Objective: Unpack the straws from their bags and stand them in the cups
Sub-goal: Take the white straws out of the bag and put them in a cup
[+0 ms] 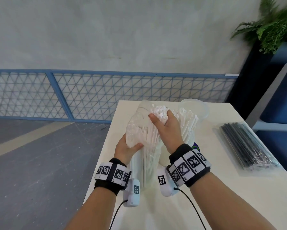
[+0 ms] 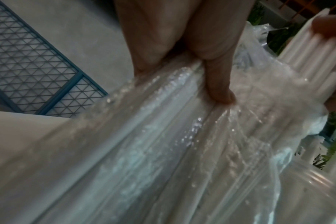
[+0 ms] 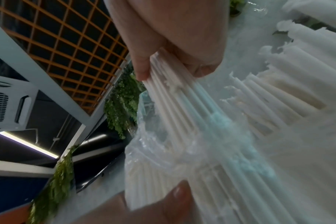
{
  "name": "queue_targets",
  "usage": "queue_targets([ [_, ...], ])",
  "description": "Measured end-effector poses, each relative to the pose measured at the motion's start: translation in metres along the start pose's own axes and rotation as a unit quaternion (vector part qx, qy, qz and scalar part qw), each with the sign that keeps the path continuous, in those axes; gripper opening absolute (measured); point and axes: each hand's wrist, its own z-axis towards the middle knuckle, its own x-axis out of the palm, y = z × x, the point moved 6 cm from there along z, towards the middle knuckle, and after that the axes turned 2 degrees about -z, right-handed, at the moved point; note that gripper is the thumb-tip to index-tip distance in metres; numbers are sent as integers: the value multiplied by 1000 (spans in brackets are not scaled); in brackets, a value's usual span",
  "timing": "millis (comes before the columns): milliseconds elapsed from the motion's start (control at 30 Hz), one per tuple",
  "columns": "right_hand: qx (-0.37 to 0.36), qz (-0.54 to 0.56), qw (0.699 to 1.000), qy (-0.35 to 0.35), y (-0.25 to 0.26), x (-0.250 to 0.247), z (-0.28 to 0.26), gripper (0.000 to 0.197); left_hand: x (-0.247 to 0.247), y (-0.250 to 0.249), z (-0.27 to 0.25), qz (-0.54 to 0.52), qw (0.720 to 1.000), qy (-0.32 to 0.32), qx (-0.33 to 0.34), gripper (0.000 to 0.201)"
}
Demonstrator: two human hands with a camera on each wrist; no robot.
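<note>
while half-sheathed in the clear bag point(image 1: 136, 130), white straws point(image 1: 159, 112) in the gripping right hand point(image 1: 166, 125), left hand point(image 1: 126, 150) clutching bag.

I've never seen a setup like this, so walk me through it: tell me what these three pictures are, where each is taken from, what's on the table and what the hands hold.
No machine here: a person works with bare hands, wearing black wristbands with printed markers and a small camera on each wrist. The large picture comes from a head-worn camera looking down; the other two look along each hand.

The left hand grips a clear bag of white straws. The right hand grips a bunch of white straws at their tops, above the bag's mouth.

On the white table stand clear cups, one already holding white straws. A sealed bag of black straws lies to the right.
</note>
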Motion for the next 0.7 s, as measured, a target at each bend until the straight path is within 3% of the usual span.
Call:
queue_targets([
  [133,-22,-92,995,0,-7,1,-6,33,0,3,0,-17,1000,-9,-3,48],
  [200,2,-123,992,35,-20,7,-10,60,-1,4,0,-12,1000,-19,-4,50],
  [300,24,-120,991,54,-37,16,-20,49,1,3,1,22,999,-25,2,52],
  [400,53,-59,997,-1,-37,11,-20,43,4,2,0,40,999,-16,1,57],
  [533,99,72,990,-67,-12,-10,1,20,3,0,-2,31,999,-3,-12,52],
  [700,92,187,969,-132,7,-37,29,32,-6,2,-2,12,999,-24,-30,42],
])
